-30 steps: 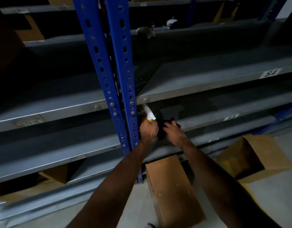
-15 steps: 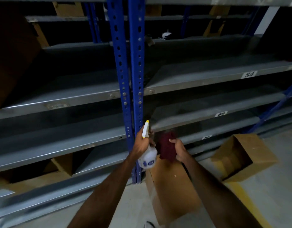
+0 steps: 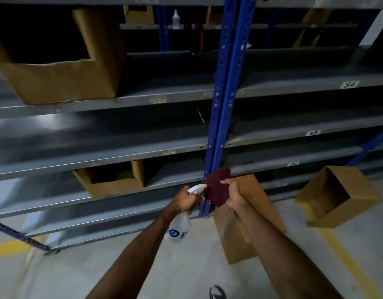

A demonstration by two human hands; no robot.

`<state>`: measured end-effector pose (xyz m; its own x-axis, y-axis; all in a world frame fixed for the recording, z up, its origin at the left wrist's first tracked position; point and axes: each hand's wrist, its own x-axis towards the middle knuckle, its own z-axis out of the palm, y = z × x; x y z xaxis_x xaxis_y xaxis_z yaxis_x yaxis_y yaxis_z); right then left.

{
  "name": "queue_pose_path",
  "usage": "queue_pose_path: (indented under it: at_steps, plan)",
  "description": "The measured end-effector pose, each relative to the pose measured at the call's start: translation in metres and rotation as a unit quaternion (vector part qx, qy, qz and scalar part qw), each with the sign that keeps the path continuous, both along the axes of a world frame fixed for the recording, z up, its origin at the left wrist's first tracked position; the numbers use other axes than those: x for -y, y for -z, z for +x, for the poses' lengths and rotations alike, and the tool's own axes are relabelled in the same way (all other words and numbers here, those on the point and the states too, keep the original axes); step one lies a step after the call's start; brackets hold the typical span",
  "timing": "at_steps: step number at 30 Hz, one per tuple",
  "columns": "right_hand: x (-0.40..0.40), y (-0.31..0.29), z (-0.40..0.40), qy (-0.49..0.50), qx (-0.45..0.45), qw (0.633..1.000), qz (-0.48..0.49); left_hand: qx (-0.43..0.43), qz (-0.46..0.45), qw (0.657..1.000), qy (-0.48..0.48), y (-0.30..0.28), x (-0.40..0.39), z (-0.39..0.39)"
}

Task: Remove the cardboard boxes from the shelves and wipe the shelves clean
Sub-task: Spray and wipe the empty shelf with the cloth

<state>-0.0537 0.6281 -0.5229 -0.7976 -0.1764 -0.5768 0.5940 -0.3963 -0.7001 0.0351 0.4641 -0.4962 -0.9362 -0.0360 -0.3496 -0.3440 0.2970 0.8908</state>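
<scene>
My left hand (image 3: 184, 201) grips the neck of a white spray bottle (image 3: 179, 228) with a yellow-tipped nozzle aimed at a dark red cloth (image 3: 217, 186). My right hand (image 3: 234, 195) holds that cloth up in front of the blue upright post (image 3: 224, 100). Grey metal shelves (image 3: 121, 100) run across the view, labelled S4, S5 and S6 at the right. A large open cardboard box (image 3: 63, 80) sits on the upper left shelf, and a smaller open box (image 3: 112, 182) sits on a lower shelf.
Two cardboard boxes stand on the concrete floor: one (image 3: 251, 223) right below my hands, another open one (image 3: 339, 197) to the right. Yellow floor lines (image 3: 345, 257) run past them. Another spray bottle (image 3: 175, 19) stands on a far shelf. A shoe tip (image 3: 217, 292) shows at the bottom.
Both hands have pulled back from the shelf and dropped lower, bottle and cloth still held. The view has swung left, bringing the large box on the upper left shelf into sight.
</scene>
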Motion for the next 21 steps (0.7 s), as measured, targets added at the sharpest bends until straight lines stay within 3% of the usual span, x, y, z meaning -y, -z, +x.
queue_pose_path:
  at_steps: [3,6,9,17,21]
  plan:
    - [0.013,-0.013,0.016,-0.024,-0.007,1.0,-0.007,-0.033,-0.032,0.999,0.007,-0.018,0.008,0.015]
    - [0.024,-0.025,0.021,-0.045,-0.018,0.999,-0.016,-0.04,-0.036,0.997,-0.052,-0.041,0.014,0.016]
    - [0.03,-0.043,0.019,-0.072,-0.04,0.997,0.015,-0.045,-0.097,0.99,-0.095,-0.057,0.023,0.014]
    - [0.023,-0.065,0.01,-0.057,-0.052,0.997,0.012,-0.03,-0.149,0.985,-0.086,-0.065,0.034,0.049]
    - [0.024,-0.062,0.01,-0.067,-0.053,0.996,0.011,-0.034,-0.121,0.992,-0.032,-0.066,0.007,0.065]
